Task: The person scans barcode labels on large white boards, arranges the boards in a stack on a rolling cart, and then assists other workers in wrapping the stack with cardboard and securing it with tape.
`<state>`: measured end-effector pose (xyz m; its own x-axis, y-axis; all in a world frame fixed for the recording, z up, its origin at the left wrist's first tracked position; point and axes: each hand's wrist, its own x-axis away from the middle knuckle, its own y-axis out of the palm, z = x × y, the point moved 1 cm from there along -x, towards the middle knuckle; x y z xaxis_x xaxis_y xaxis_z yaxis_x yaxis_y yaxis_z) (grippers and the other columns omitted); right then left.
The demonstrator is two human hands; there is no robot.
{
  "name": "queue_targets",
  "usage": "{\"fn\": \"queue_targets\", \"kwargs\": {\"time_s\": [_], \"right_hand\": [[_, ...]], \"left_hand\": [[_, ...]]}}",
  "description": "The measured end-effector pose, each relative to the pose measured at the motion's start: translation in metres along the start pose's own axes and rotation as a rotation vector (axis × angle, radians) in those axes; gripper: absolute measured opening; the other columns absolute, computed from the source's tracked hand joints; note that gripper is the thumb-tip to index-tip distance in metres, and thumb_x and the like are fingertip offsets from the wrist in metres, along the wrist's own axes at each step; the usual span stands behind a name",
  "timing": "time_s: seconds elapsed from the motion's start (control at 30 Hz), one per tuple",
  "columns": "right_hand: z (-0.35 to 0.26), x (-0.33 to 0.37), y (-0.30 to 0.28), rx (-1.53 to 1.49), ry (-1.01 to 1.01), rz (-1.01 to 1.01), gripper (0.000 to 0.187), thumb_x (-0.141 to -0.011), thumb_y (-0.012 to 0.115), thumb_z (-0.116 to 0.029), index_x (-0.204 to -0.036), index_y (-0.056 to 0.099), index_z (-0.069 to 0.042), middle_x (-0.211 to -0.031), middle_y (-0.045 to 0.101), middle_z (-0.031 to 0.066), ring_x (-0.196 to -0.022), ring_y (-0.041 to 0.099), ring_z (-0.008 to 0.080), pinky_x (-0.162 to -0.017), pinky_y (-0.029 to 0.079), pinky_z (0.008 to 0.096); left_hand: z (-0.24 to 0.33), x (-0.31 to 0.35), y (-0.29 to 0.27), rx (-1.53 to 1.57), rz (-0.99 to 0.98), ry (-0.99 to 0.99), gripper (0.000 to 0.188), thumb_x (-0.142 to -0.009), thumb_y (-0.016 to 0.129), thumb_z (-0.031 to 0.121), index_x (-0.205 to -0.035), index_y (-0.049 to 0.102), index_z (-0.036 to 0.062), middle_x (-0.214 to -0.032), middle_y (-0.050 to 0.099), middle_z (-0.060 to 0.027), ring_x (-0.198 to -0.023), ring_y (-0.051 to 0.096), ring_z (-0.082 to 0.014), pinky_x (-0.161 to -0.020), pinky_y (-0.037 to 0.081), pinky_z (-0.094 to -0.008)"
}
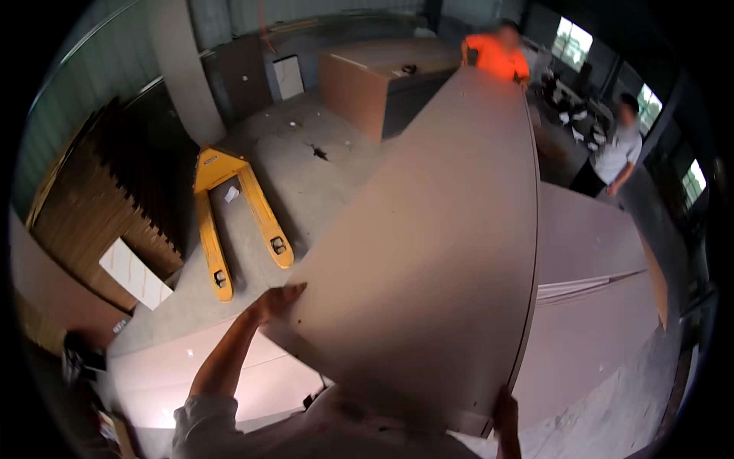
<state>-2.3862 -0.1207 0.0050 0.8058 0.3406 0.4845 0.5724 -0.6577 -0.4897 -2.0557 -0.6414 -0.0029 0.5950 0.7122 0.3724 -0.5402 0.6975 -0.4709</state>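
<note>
A large pinkish-brown flat board [428, 229] stretches away from my body, its near end between my arms. My left hand [277, 303] grips the board's left near corner, with the fingers lying over the top edge. At the right near corner, my right hand [505, 413] is wrapped round the edge, its fingers partly hidden. The far end of the board is held by a person in an orange shirt [498, 57].
A yellow pallet jack [222, 168] stands on the concrete floor to the left, near stacked brown sheets [92, 206]. More pinkish boards [589, 237] lie to the right. A large brown stack [355, 92] sits behind. Another person in a white shirt [618, 153] stands at far right.
</note>
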Motion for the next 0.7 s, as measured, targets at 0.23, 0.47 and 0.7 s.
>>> {"fn": "queue_targets", "kwargs": {"time_s": [0.23, 0.47, 0.7], "right_hand": [[-0.162, -0.113, 0.065, -0.142, 0.025, 0.097, 0.07, -0.103, 0.037, -0.051, -0.12, 0.057, 0.013, -0.113, 0.066, 0.0203, -0.103, 0.062, 0.0246, -0.091, 0.048, 0.0363], [-0.322, -0.292, 0.185, -0.253, -0.034, 0.142, 0.065, -0.103, 0.039, -0.048, -0.119, 0.057, 0.013, -0.106, 0.068, 0.0189, -0.098, 0.063, 0.026, -0.086, 0.048, 0.0352], [-0.51, -0.456, 0.335, -0.363, 0.112, 0.261, 0.07, -0.1, 0.041, -0.055, -0.128, 0.052, 0.008, -0.121, 0.062, 0.0158, -0.106, 0.06, 0.0255, -0.093, 0.046, 0.0378]], "left_hand": [[0.097, -0.215, -0.08, 0.046, -0.165, -0.193, 0.07, -0.093, 0.052, 0.061, -0.132, 0.057, 0.0022, -0.118, 0.066, -0.0167, -0.103, 0.063, -0.0242, -0.092, 0.049, -0.0358], [0.124, -0.506, -0.198, 0.062, -0.191, -0.304, 0.082, -0.085, 0.053, 0.072, -0.122, 0.065, -0.0011, -0.118, 0.066, -0.0184, -0.112, 0.061, -0.0296, -0.098, 0.044, -0.0375], [0.196, -0.807, -0.323, 0.0, -0.359, -0.162, 0.077, -0.088, 0.053, 0.067, -0.115, 0.066, -0.0044, -0.109, 0.068, -0.0163, -0.095, 0.066, -0.0294, -0.086, 0.049, -0.0406]]}}
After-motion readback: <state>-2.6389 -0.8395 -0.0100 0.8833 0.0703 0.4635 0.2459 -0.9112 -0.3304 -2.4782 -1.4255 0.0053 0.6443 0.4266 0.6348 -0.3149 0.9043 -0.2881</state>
